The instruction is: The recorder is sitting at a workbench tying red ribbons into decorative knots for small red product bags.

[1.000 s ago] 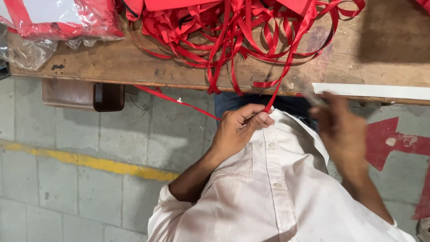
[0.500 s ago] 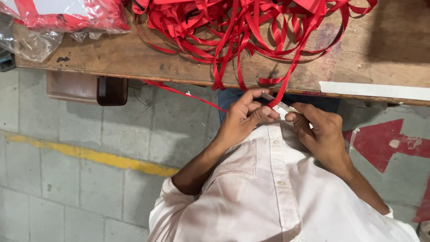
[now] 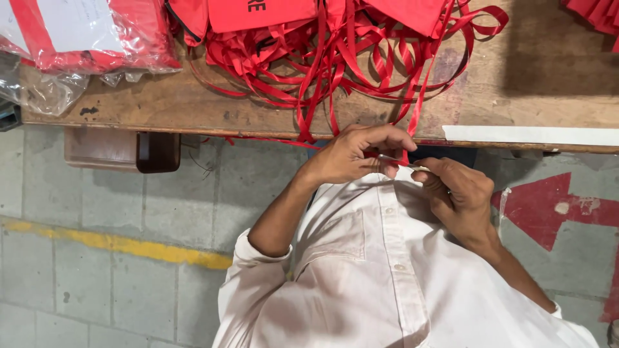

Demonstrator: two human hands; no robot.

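**Two hands meet on a red ribbon at the desk edge**

The left hand [image 3: 351,158] curls just below the front edge of the wooden desk [image 3: 193,106], its grip closed with thumb and fingers pinched on a red ribbon [image 3: 403,156] that hangs down from the tangle above. The right hand [image 3: 459,193] sits just beside it, close to the person's white shirt [image 3: 380,277], its grip also closed, fingers pinched round a thin, pale, pointed tool [image 3: 403,162] whose tip reaches across to the left fingertips. The tool is too small to tell its kind. The two hands nearly touch where ribbon and tool meet.

The held ribbon runs up over the desk edge into a loose heap of red ribbons [image 3: 335,64] spread across the middle of the desk, with loops spilling over the front. Red fabric pieces [image 3: 271,13] lie at the back of that heap. To the left, a clear plastic bag of red items [image 3: 84,38] rests on the desk. A white strip [image 3: 529,135] runs along the desk's front edge on the right.

Below, the grey tiled floor [image 3: 97,212] carries a yellow line [image 3: 116,243] and a red painted arrow [image 3: 554,206].
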